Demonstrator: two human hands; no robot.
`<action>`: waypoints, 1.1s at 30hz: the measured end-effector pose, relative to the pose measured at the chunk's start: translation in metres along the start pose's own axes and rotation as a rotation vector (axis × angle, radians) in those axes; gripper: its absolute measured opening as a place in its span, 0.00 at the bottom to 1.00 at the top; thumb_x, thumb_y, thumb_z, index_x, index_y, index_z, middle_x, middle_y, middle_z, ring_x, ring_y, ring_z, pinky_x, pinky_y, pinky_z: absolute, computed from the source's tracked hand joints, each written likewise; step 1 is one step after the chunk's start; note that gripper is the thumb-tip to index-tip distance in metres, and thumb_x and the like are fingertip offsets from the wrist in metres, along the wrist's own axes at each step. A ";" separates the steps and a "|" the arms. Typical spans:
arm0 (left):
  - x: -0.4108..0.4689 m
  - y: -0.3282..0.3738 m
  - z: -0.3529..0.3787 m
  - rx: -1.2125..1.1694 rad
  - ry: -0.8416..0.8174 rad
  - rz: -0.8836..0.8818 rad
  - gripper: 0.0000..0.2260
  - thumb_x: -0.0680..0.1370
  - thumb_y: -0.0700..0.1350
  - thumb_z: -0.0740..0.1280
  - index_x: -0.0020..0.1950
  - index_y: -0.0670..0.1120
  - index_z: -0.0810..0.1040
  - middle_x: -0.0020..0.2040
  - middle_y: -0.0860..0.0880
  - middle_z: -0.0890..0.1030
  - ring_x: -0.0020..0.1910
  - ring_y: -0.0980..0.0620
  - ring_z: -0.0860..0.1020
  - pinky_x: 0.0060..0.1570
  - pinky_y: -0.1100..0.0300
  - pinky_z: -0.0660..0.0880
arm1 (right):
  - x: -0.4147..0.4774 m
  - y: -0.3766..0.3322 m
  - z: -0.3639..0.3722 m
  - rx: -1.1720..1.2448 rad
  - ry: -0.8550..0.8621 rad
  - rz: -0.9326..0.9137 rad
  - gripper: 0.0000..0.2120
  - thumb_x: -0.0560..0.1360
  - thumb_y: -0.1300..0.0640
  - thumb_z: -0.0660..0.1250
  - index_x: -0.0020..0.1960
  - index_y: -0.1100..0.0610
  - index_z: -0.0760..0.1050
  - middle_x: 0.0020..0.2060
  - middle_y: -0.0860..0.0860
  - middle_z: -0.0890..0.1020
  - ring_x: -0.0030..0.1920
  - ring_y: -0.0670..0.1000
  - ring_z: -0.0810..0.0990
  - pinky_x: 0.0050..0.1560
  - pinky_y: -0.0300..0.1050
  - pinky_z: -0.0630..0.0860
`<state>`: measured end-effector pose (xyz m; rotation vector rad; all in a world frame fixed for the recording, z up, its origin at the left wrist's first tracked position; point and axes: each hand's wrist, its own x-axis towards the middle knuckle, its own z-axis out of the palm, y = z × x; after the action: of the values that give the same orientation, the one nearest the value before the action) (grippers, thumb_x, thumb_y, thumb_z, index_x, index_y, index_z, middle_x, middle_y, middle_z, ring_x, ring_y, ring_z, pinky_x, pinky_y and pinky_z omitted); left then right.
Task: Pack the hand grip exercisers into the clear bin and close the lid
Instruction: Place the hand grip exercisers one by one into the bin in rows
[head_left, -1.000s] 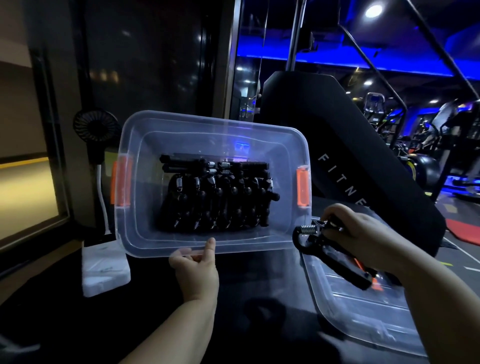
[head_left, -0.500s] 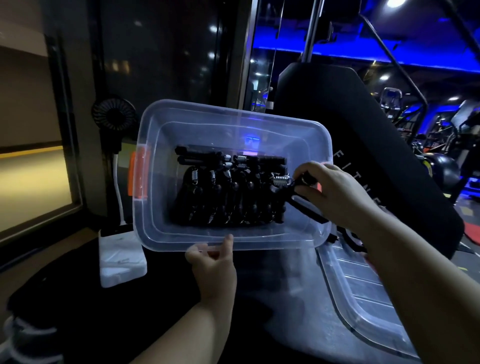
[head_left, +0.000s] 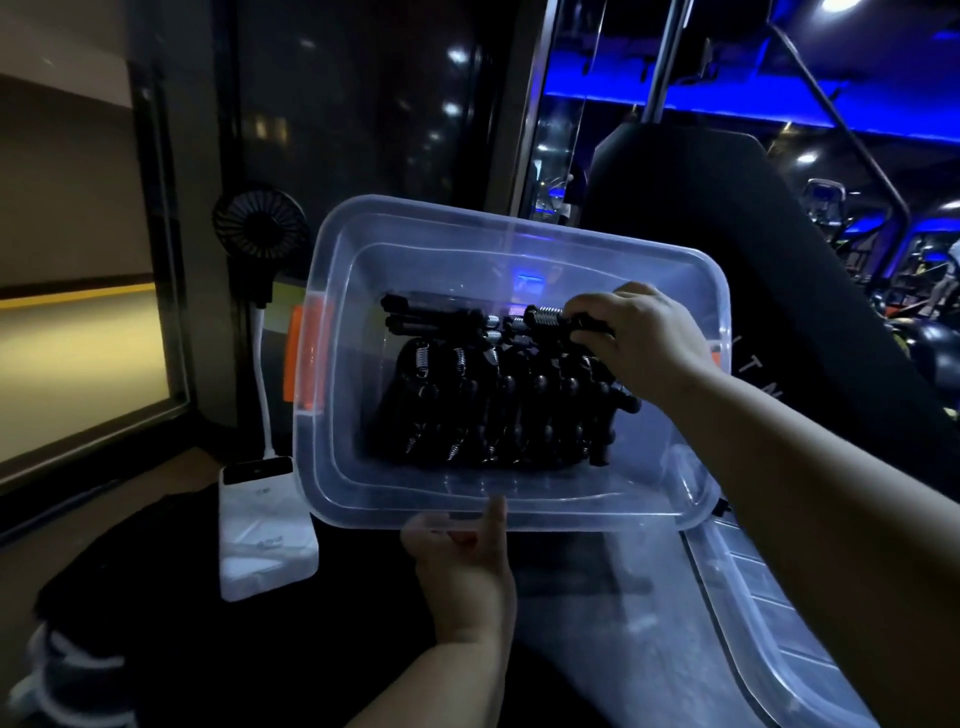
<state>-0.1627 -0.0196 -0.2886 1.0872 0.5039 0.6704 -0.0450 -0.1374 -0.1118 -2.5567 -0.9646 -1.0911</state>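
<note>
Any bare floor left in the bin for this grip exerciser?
Clear bin: bare strips between packed exercisers and orange latch wall, and along the near wall. Some room right of the pile, under the right hand. Centre crowded.

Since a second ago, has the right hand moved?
Yes: the right hand, holding an exerciser, went left, from outside the clear bin at its right end to inside it.

Lid (head_left: 748, 597) partly beyond bottom edge.

surface: dark tabletop (head_left: 597, 654) | right: clear lid (head_left: 748, 613) lying flat, far end under bin corner | left: white power bank (head_left: 265, 540) flat | far left: dark fabric (head_left: 130, 561) bunched | clear bin (head_left: 332, 467) tilted, contact unclear
</note>
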 end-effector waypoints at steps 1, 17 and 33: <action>0.000 -0.001 0.001 -0.012 0.009 0.008 0.21 0.72 0.38 0.73 0.54 0.44 0.62 0.49 0.37 0.75 0.42 0.44 0.75 0.38 0.60 0.78 | 0.005 0.000 0.004 -0.007 0.003 -0.003 0.12 0.74 0.52 0.70 0.57 0.48 0.79 0.42 0.52 0.81 0.55 0.55 0.75 0.50 0.48 0.73; 0.001 -0.002 -0.002 0.048 -0.027 0.017 0.19 0.71 0.47 0.74 0.49 0.50 0.63 0.48 0.40 0.78 0.44 0.44 0.80 0.45 0.51 0.79 | 0.038 0.010 0.049 -0.089 0.059 -0.072 0.11 0.75 0.52 0.68 0.57 0.49 0.80 0.49 0.46 0.84 0.57 0.55 0.75 0.46 0.48 0.73; 0.008 -0.011 0.000 0.060 -0.011 0.064 0.22 0.71 0.43 0.74 0.54 0.43 0.63 0.51 0.34 0.78 0.45 0.41 0.79 0.37 0.69 0.74 | 0.047 0.014 0.082 -0.030 -0.039 0.073 0.14 0.81 0.53 0.58 0.63 0.52 0.75 0.47 0.57 0.82 0.61 0.58 0.72 0.51 0.49 0.70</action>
<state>-0.1545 -0.0176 -0.2987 1.1671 0.4839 0.7090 0.0355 -0.0908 -0.1358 -2.6238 -0.8633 -1.0477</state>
